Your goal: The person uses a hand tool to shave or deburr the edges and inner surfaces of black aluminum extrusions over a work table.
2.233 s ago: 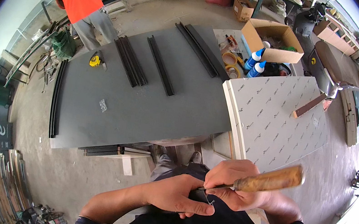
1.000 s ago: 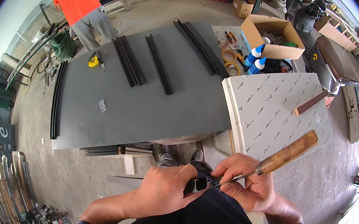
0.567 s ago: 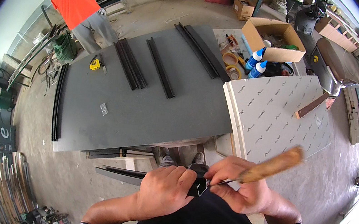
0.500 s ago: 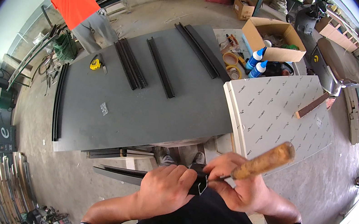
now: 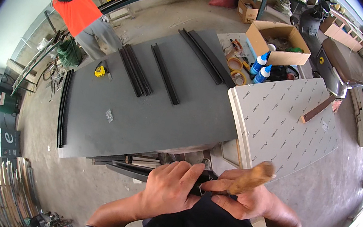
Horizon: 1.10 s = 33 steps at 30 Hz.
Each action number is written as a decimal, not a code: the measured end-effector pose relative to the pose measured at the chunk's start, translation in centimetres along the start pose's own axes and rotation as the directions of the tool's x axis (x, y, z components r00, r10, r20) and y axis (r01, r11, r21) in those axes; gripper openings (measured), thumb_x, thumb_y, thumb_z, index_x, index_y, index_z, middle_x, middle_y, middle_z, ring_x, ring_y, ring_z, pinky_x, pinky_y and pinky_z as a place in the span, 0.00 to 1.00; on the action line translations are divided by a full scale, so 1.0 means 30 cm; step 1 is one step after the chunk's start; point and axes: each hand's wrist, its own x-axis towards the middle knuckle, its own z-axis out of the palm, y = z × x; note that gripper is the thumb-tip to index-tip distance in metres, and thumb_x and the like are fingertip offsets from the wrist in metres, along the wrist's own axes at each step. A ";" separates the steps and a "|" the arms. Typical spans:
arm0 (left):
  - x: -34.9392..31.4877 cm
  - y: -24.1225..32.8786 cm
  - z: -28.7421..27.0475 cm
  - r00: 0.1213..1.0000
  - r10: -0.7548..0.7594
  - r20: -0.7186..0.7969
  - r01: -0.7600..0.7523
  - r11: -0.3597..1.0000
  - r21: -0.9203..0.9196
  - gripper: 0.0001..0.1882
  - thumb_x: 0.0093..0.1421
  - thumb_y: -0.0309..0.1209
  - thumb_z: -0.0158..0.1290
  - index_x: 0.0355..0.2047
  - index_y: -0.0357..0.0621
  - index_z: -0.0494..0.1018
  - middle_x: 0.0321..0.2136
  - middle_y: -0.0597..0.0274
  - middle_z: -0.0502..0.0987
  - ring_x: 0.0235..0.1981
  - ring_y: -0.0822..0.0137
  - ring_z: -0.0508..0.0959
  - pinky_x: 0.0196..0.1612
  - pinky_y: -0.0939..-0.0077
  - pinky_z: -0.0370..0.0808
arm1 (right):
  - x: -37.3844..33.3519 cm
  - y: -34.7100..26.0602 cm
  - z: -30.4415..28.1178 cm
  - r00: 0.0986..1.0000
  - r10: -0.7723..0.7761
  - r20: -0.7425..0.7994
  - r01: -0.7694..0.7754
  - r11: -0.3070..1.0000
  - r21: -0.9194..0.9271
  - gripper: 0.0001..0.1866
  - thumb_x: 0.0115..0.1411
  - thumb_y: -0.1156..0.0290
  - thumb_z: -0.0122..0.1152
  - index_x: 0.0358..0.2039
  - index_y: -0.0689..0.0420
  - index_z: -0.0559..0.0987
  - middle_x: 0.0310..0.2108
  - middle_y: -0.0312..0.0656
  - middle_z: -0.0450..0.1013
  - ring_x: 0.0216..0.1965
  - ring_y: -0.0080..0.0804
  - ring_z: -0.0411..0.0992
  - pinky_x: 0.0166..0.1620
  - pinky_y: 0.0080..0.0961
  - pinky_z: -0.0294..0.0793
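My left hand (image 5: 170,187) is closed round a long black metal profile (image 5: 131,169) held close to my body, its cut end pointing right. In my right hand (image 5: 245,201) is a wooden-handled tool (image 5: 252,178), its worn, round handle slanting up and to the right. The tool's thin shank is mostly hidden by my fingers, so its exact kind cannot be told. My right fingertips are at the open end of the profile, right beside my left hand.
On the grey panel (image 5: 142,126) lie several black profiles (image 5: 164,74), a yellow tape measure (image 5: 100,71) and a small plastic bag (image 5: 109,116). White printed boards (image 5: 277,122) carry a brown strip (image 5: 317,110). Farther back are blue-capped bottles (image 5: 261,73), a cardboard box (image 5: 286,58) and a co-worker (image 5: 77,10).
The tool's handle has swung left and lower, and my right fingers have closed in on the profile's end. The profile's far end has shifted slightly right. The view has moved a little.
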 end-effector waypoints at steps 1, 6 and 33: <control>0.008 0.004 -0.007 1.000 -0.008 0.002 0.009 0.999 -0.032 0.27 0.45 0.36 0.66 0.43 0.35 0.71 0.28 0.52 0.76 0.24 0.53 0.78 0.27 0.66 0.75 | -0.008 0.008 0.004 1.000 0.016 -0.021 -0.013 0.991 0.131 0.14 0.52 0.81 0.63 0.41 0.61 0.81 0.24 0.42 0.74 0.25 0.35 0.72 0.29 0.28 0.69; 0.014 -0.020 -0.002 1.000 0.015 -0.007 -0.015 0.998 -0.059 0.32 0.53 0.47 0.62 0.48 0.34 0.69 0.27 0.58 0.72 0.25 0.58 0.76 0.27 0.69 0.74 | -0.028 0.031 -0.009 0.988 -0.049 -0.147 0.098 0.930 0.355 0.12 0.54 0.86 0.62 0.39 0.63 0.80 0.31 0.44 0.77 0.30 0.33 0.76 0.32 0.25 0.72; 0.032 0.026 -0.059 0.987 -0.017 0.159 -0.029 0.959 0.282 0.30 0.49 0.45 0.64 0.44 0.35 0.70 0.26 0.58 0.74 0.24 0.61 0.77 0.27 0.71 0.73 | -0.010 0.010 -0.001 0.934 -0.356 -0.039 0.332 0.902 -0.277 0.10 0.47 0.76 0.66 0.33 0.55 0.81 0.33 0.40 0.77 0.33 0.34 0.76 0.34 0.28 0.76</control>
